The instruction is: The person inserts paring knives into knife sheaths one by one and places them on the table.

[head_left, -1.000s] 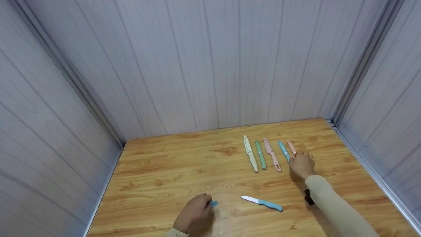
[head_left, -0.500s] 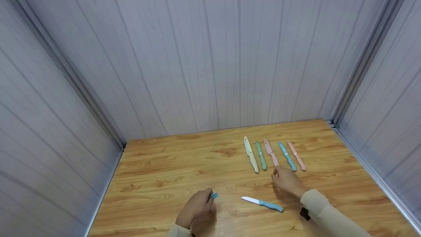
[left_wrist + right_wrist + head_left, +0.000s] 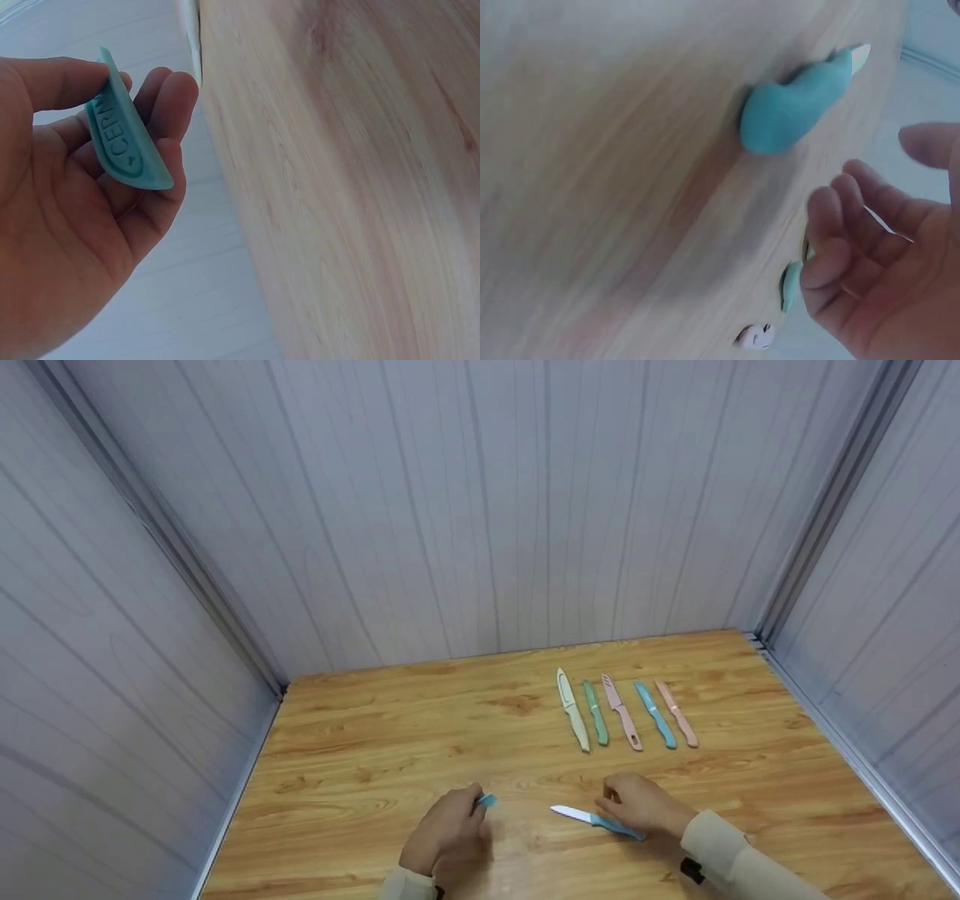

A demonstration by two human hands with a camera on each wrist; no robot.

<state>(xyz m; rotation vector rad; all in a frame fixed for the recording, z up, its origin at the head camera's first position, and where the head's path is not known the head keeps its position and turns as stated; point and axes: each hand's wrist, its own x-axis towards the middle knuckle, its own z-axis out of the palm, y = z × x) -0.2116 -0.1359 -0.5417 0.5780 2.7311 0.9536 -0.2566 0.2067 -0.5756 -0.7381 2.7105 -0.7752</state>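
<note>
Between thumb and fingers, my left hand [image 3: 448,823] pinches a small light-blue blade cover [image 3: 127,139], held above the table; raised letters show on its side in the left wrist view. To its right, a paring knife [image 3: 615,826] with a white blade and blue handle lies bare on the wood, blade pointing left. My right hand [image 3: 637,802] hovers over that knife's handle, fingers loosely bent and holding nothing. In the right wrist view the blue handle [image 3: 799,109] shows apart from the fingertips.
Farther back on the wooden table [image 3: 375,735] lies a row of covered knives: cream [image 3: 574,720], green [image 3: 597,720], pink [image 3: 624,720], blue [image 3: 656,718] and salmon [image 3: 678,716]. Pale panel walls [image 3: 480,510] enclose the table at the back and sides.
My right hand has left the row of knives, moving toward me and left to the bare paring knife. The left hand, still pinching the blade cover, has shifted slightly away from me.
</note>
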